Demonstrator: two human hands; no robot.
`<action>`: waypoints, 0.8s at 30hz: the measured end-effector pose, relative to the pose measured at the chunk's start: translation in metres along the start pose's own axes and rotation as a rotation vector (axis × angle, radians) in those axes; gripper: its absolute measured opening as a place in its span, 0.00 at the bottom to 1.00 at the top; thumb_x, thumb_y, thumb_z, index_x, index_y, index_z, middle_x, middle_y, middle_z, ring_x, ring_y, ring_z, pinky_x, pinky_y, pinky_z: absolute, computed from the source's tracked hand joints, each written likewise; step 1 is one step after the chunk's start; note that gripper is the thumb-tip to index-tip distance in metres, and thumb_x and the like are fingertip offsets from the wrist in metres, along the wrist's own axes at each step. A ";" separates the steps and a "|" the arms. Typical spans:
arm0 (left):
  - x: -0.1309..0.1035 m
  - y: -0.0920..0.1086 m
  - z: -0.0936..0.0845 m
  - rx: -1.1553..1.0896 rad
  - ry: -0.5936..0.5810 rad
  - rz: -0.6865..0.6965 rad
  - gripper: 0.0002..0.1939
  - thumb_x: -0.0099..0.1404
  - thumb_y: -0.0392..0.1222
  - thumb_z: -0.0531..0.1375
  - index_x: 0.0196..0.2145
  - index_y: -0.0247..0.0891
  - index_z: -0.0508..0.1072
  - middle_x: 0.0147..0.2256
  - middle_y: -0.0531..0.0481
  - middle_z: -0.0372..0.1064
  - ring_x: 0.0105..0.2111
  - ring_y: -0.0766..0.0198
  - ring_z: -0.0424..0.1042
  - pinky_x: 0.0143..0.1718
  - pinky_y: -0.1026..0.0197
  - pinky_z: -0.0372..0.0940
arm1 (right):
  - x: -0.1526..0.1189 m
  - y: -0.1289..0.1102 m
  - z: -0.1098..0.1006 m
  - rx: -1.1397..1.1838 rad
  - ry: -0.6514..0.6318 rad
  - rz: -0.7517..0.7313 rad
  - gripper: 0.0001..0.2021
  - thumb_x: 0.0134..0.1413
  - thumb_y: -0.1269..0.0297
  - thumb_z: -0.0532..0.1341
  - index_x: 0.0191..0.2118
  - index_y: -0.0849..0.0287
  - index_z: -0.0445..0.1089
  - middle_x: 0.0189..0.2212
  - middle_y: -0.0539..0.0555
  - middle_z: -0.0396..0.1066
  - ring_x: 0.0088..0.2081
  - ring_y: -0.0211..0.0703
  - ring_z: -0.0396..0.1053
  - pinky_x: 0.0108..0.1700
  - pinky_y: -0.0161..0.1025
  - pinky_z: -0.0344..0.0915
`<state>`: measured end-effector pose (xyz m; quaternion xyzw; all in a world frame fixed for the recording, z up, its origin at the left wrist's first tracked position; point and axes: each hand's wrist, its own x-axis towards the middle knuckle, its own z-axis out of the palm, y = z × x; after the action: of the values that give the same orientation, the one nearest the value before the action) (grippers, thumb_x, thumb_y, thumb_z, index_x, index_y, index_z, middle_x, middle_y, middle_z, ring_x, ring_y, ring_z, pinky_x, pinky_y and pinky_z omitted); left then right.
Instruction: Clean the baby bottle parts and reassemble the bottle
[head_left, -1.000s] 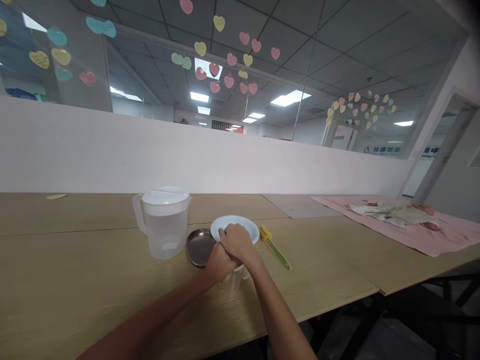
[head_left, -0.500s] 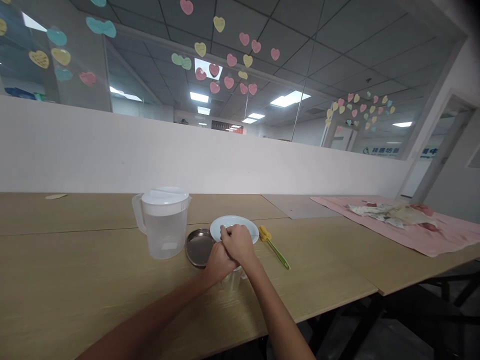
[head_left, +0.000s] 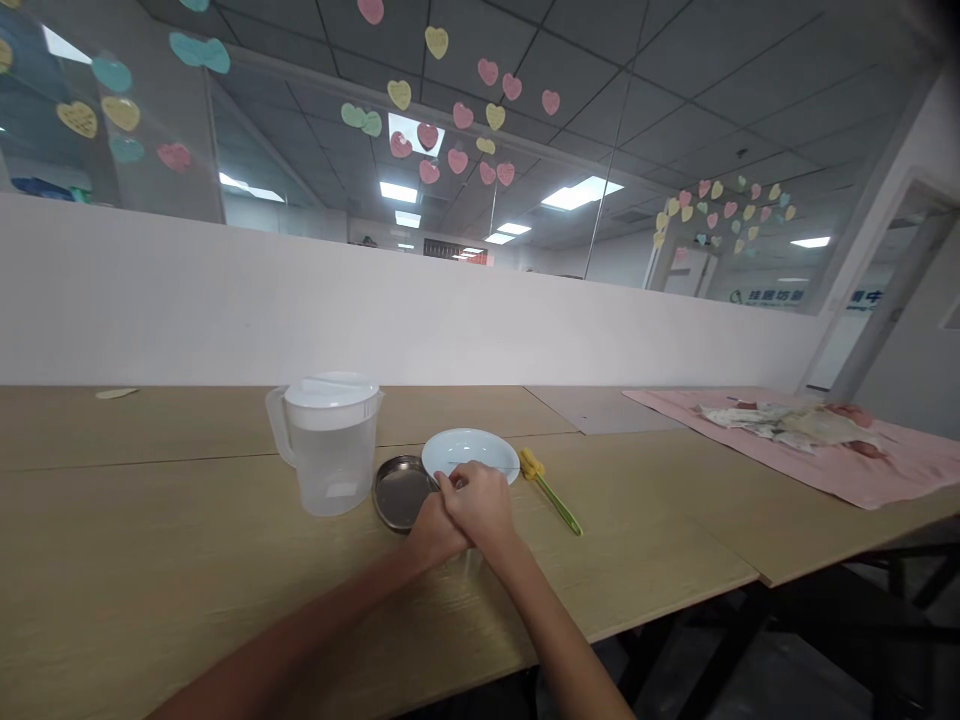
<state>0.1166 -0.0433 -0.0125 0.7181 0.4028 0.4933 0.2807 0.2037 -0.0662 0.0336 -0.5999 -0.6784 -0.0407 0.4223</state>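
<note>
My left hand [head_left: 436,530] is closed, its fingers mostly covered by my right hand. Crossing over it, my right hand [head_left: 481,503] is closed too, with the fingers curled at the near rim of a white bowl [head_left: 470,447]. What either hand holds is hidden; a faint clear shape shows just below them, too unclear to name. Left of the bowl lies a round, shallow metal pan [head_left: 401,492], partly behind my left hand. A brush with a yellow head and green handle [head_left: 556,500] rests to the right of the bowl.
A clear plastic pitcher [head_left: 334,460] with a white lid stands left of the pan. Far right, a pink cloth [head_left: 840,478] bears crumpled fabric [head_left: 795,425]. A low white wall [head_left: 450,320] with glass above backs the wooden table [head_left: 187,540].
Both hands have come slightly lower and nearer to me, so more of the bowl's inside shows. The clear shape below them is less visible. Pitcher, pan and brush stay put.
</note>
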 end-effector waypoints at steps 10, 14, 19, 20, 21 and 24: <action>-0.006 -0.009 -0.001 0.175 -0.121 0.101 0.22 0.50 0.42 0.60 0.44 0.35 0.70 0.34 0.46 0.75 0.34 0.56 0.74 0.31 0.64 0.64 | 0.002 -0.002 0.003 0.161 0.148 0.089 0.21 0.55 0.58 0.53 0.14 0.59 0.65 0.14 0.51 0.66 0.18 0.36 0.60 0.25 0.33 0.50; -0.006 -0.007 -0.002 0.191 -0.156 0.120 0.17 0.51 0.48 0.62 0.37 0.36 0.73 0.31 0.49 0.75 0.32 0.57 0.73 0.31 0.64 0.64 | 0.015 -0.006 -0.029 0.228 0.441 -0.152 0.19 0.55 0.58 0.51 0.17 0.59 0.64 0.17 0.52 0.66 0.22 0.36 0.62 0.28 0.32 0.53; -0.011 0.005 -0.002 0.237 -0.094 0.088 0.19 0.48 0.50 0.64 0.37 0.39 0.72 0.29 0.52 0.74 0.30 0.61 0.72 0.31 0.64 0.63 | 0.051 0.019 -0.062 0.667 0.577 0.007 0.15 0.57 0.57 0.47 0.32 0.60 0.65 0.27 0.52 0.67 0.30 0.39 0.66 0.34 0.34 0.60; -0.012 0.007 -0.002 0.247 -0.081 0.077 0.17 0.48 0.50 0.63 0.34 0.38 0.72 0.27 0.51 0.73 0.28 0.61 0.71 0.30 0.64 0.62 | 0.054 0.028 -0.056 0.693 0.526 0.029 0.14 0.55 0.56 0.48 0.35 0.60 0.65 0.28 0.51 0.67 0.31 0.39 0.66 0.34 0.34 0.60; -0.012 0.009 -0.003 0.247 -0.078 0.071 0.16 0.49 0.50 0.63 0.32 0.38 0.71 0.26 0.51 0.73 0.28 0.61 0.71 0.29 0.65 0.62 | 0.055 0.037 -0.045 0.678 0.464 0.055 0.14 0.54 0.57 0.49 0.37 0.60 0.65 0.29 0.51 0.66 0.31 0.39 0.65 0.34 0.35 0.60; -0.013 0.012 -0.003 0.211 -0.083 0.069 0.14 0.49 0.50 0.63 0.27 0.37 0.70 0.25 0.51 0.71 0.26 0.63 0.69 0.27 0.65 0.61 | 0.044 0.063 0.000 0.595 0.301 0.123 0.15 0.53 0.57 0.51 0.42 0.60 0.65 0.28 0.50 0.64 0.30 0.40 0.64 0.35 0.36 0.61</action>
<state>0.1148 -0.0602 -0.0083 0.7769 0.4157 0.4271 0.2028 0.2610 -0.0144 0.0327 -0.4772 -0.5532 0.0964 0.6760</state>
